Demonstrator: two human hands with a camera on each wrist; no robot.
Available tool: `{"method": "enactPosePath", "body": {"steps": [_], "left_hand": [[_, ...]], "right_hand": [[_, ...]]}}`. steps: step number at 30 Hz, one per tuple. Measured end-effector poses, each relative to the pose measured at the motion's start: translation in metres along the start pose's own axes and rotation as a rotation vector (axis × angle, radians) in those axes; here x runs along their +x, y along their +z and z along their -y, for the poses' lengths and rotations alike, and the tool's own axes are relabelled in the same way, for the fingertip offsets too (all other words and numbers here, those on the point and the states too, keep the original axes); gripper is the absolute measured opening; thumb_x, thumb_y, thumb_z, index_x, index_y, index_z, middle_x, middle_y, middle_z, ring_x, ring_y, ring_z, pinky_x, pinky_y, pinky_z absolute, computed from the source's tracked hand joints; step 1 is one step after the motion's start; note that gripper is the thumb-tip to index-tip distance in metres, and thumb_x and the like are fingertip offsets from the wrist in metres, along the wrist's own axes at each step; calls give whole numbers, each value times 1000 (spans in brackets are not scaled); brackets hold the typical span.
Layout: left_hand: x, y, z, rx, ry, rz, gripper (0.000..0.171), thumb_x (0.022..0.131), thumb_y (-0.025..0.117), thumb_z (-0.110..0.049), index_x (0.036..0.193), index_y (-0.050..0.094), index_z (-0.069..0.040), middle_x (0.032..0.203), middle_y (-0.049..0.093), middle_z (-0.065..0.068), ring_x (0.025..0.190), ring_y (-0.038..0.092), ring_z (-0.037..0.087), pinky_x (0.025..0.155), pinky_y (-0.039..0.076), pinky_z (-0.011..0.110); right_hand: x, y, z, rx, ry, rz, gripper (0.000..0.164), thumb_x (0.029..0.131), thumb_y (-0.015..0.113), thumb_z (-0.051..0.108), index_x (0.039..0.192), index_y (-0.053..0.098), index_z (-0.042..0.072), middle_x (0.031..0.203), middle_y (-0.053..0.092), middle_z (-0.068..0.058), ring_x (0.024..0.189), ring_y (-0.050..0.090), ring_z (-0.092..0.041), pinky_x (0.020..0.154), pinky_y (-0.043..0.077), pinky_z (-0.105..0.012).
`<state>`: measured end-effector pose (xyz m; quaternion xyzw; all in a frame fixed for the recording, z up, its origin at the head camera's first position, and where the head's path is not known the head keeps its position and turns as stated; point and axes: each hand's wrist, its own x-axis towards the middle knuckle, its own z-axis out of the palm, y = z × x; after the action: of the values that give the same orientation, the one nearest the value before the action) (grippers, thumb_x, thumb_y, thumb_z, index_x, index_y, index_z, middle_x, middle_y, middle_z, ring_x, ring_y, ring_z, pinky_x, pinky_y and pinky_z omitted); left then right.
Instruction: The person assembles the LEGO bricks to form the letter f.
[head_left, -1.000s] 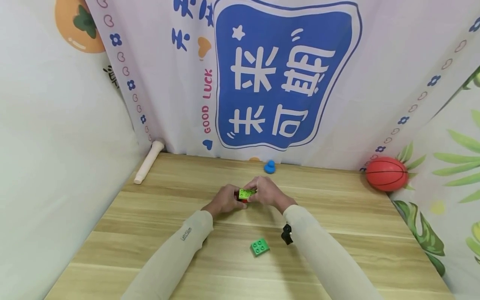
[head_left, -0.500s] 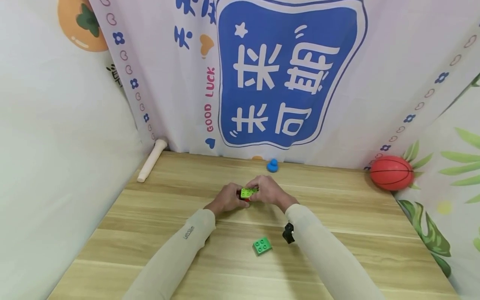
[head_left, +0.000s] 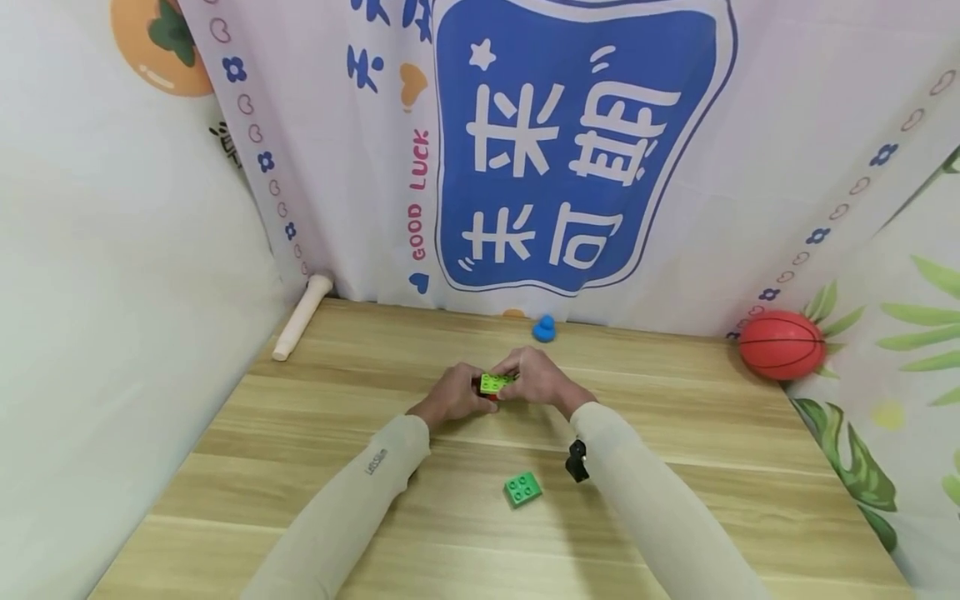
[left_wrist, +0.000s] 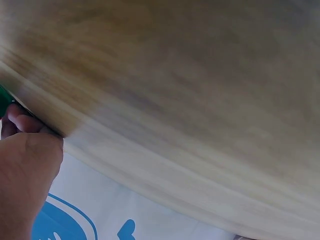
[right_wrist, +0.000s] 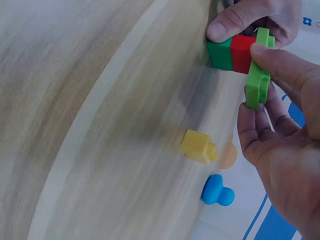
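Note:
A small stack of toy building bricks is between my hands near the middle of the table. In the right wrist view it has a dark green brick (right_wrist: 218, 55), a red brick (right_wrist: 241, 53) on that, and a long lime green brick (right_wrist: 255, 82) with studs on top. My left hand (head_left: 454, 392) grips the lower bricks, its thumb against the dark green one. With thumb and fingers, my right hand (head_left: 537, 377) pinches the lime brick. In the left wrist view only a sliver of green shows past my left hand (left_wrist: 30, 165).
Toward me lies a loose green brick (head_left: 522, 489). A yellow brick (right_wrist: 196, 146) and a blue duck-shaped toy (right_wrist: 215, 189) stand beyond my right hand. A red ball (head_left: 782, 345) sits at the back right, a pale cylinder (head_left: 302, 319) at the back left. Printed cloth (head_left: 352, 208) hangs behind.
Both hands keep their hold on the stack with hardly any movement. The head view has shifted slightly.

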<state>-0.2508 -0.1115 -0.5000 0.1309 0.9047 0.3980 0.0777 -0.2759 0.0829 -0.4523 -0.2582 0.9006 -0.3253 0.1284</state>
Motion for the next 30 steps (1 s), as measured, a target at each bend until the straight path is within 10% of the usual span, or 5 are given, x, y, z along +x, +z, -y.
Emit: {"method": "enactPosePath", "body": {"steps": [30], "left_hand": [[-3, -10, -3, 53, 51, 18, 32, 86, 92, -17, 112, 76, -5, 99, 75, 5, 88, 63, 13, 83, 53, 29]], "right_hand": [[-3, 0, -2, 35, -25, -4, 29, 86, 88, 3, 112, 80, 9, 111, 81, -8, 107, 73, -22, 101, 59, -42]]}}
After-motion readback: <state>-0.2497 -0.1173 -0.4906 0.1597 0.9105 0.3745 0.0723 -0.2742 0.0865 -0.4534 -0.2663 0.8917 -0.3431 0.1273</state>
